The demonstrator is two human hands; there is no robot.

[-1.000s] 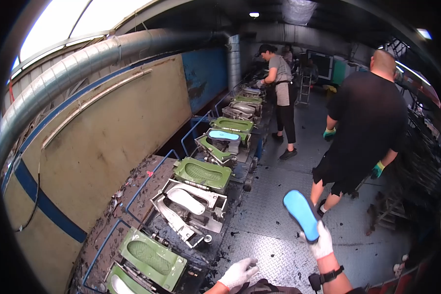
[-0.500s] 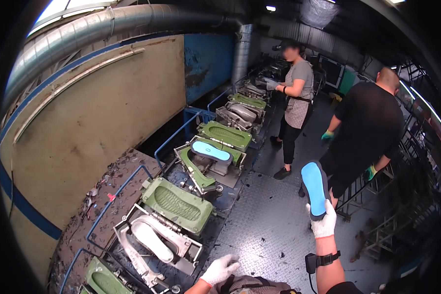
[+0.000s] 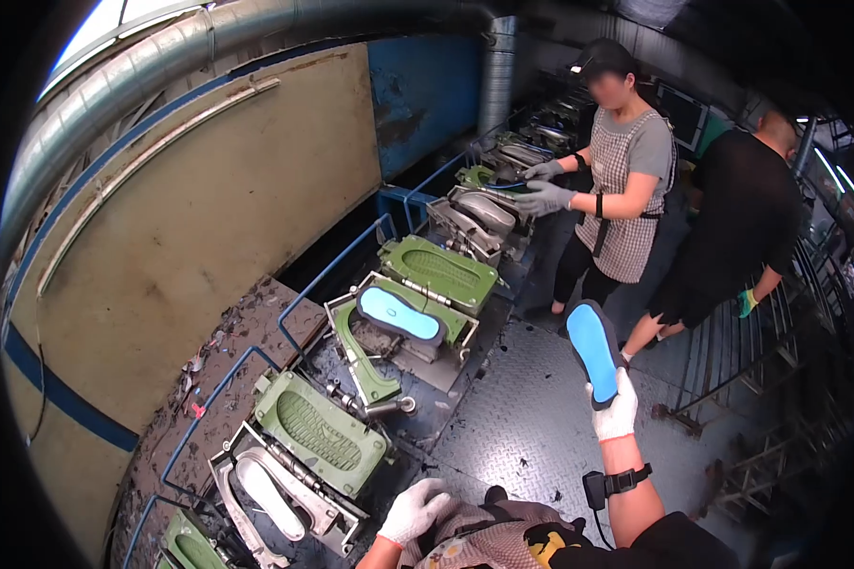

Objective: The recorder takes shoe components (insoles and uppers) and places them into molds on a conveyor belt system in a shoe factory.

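Blue and black, a sole point(image 3: 593, 349) tilts upright in the right hand point(image 3: 618, 406), pinched at its near end above the metal floor point(image 3: 514, 438). The left hand point(image 3: 414, 512) curls near the silver mould point(image 3: 319, 501), its grip unclear.

Matt, knitted-looking white cloth is worn on the hands point(image 3: 617, 412), a smooth blue face is seen on the dark, rubbery-looking sole point(image 3: 593, 352), and matt green moulds point(image 3: 323, 431), a shiny metal duct point(image 3: 119, 95) and glossy, raised-pattern metal floor point(image 3: 517, 455) are shown.
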